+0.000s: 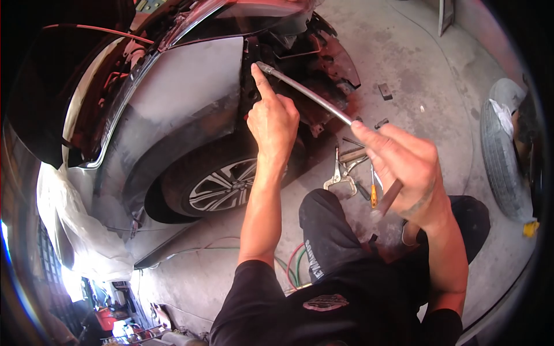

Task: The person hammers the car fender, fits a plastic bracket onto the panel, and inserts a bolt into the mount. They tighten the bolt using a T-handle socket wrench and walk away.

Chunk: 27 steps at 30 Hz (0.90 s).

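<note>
My left hand (272, 124) reaches to the exposed edge of the car body, back of the hand up. Its index finger is stretched out, the tip touching or very near the head of a long metal bar (311, 95); the other fingers are curled. My right hand (404, 167) is closed around the bar's near end, thumb along the shaft. A brown, stick-like piece (391, 198) with a blurred end sticks out below that hand; whether it belongs to the bar I cannot tell. The bar's head rests by the front edge of the grey sanded fender (184, 78), above the wheel (222, 190).
Locking clamps (340, 176) and a yellow-handled screwdriver (374, 195) lie on the floor by my knees. A loose tire (508, 155) stands at the right. White plastic sheeting (72, 225) covers the car's side at the left. Red and green hoses (297, 266) run across the floor.
</note>
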### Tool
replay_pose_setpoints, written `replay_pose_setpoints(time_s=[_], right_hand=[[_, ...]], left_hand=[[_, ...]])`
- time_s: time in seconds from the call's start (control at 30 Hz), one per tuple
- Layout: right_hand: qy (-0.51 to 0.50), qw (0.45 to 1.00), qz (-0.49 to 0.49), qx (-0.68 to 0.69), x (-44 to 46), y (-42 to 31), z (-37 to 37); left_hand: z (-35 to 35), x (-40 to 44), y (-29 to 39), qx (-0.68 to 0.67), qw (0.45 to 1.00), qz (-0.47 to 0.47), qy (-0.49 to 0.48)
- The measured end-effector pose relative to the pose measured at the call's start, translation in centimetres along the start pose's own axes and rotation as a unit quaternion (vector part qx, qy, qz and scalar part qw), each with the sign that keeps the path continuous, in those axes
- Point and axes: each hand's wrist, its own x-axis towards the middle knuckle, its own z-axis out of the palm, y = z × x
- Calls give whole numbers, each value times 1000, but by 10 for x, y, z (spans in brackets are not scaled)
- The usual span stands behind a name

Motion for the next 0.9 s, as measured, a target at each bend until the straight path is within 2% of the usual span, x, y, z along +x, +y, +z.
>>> replay_pose_setpoints(time_s=[0.13,0.17,0.27,0.4,0.67,0.8,0.9], right_hand=[[27,997,28,63,-6,30,-3],[26,993,69,89,-10,37,-3],[68,976,125,166,-21,55,7],[76,966,148,199,-30,62,14],[90,953,170,233,-39,76,16],[83,934,223,266,-43,79,14],[89,902,285,311,-48,87,16]], left_hand=[[5,3,2,-11,999,3,43],[6,4,2,-14,998,3,58],[12,17,-9,-32,986,47,153],[4,39,-14,-41,963,96,247],[-4,45,-7,10,976,68,206],[1,47,-11,35,971,84,219],[0,45,-14,-103,969,76,210]])
